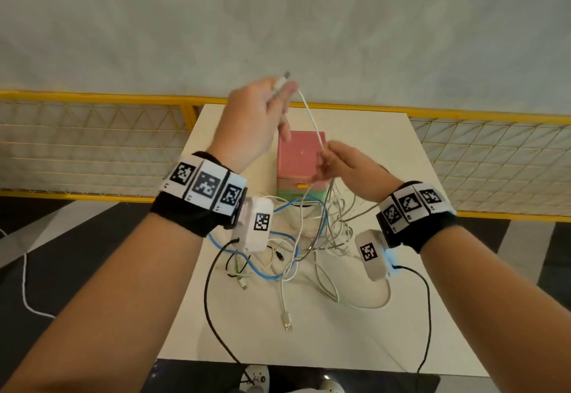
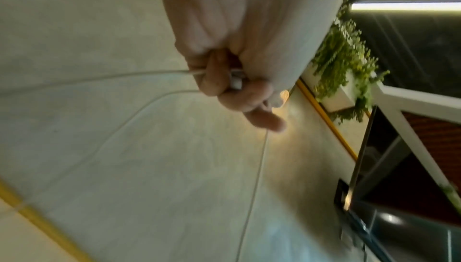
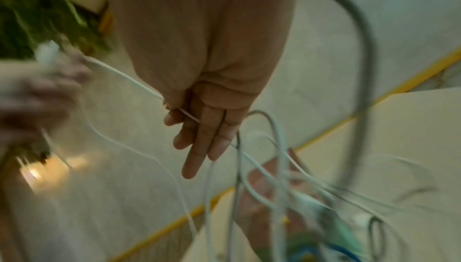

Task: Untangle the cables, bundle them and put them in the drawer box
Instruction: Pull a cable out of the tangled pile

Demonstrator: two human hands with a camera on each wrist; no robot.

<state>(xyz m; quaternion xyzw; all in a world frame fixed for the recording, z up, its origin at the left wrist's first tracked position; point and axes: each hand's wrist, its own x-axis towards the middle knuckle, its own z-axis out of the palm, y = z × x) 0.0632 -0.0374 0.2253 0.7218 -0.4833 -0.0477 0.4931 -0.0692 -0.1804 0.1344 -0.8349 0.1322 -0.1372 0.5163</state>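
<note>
We note a pale table (image 1: 355, 331) carrying the pink and green drawer box (image 1: 301, 157) at its far middle, with the tangled cables (image 1: 296, 247) heaped just in front of it. Our left hand (image 1: 256, 120), raised, pinches the plug end of a white cable (image 1: 310, 114); our right hand (image 1: 343, 165) pinches the same cable lower down, above the box.

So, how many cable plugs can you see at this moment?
3, perhaps more hidden in the tangle: a white plug pinched in the left hand, a USB plug on the near table, and a small plug beside the blue cable.
</note>
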